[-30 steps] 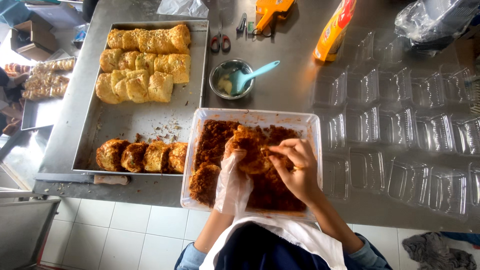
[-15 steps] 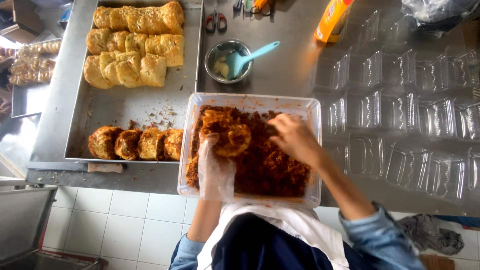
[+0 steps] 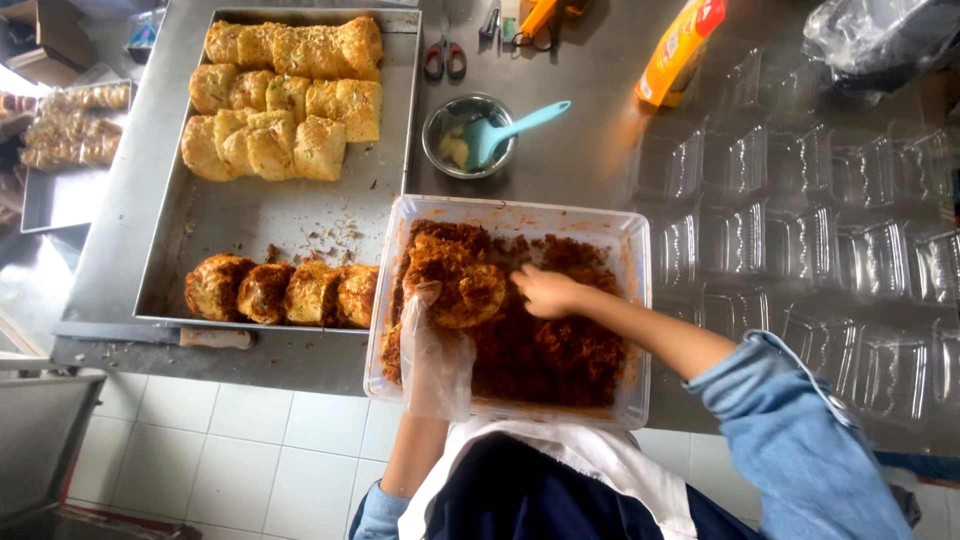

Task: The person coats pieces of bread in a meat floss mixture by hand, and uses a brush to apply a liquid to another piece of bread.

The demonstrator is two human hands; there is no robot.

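Observation:
A clear plastic tub (image 3: 632,262) full of brown shredded floss (image 3: 555,345) sits at the counter's front edge. My left hand (image 3: 432,322), in a loose clear plastic glove, holds a floss-coated bun (image 3: 462,285) over the tub's left side. My right hand (image 3: 545,292) is bare and reaches into the floss just right of the bun, fingers curled in the shreds. A metal tray (image 3: 250,215) to the left carries plain golden buns (image 3: 285,100) at the back and a row of coated buns (image 3: 285,290) at its front edge.
A small metal bowl (image 3: 468,135) with a teal spatula (image 3: 520,125) stands behind the tub. Scissors (image 3: 444,58) and an orange bottle (image 3: 680,45) lie farther back. Several open clear clamshell boxes (image 3: 800,220) cover the counter's right side. Bagged buns (image 3: 70,125) lie at the far left.
My right hand has moved off the bun and down into the floss beside it. The left hand still holds the coated bun, now lower over the tub's left side.

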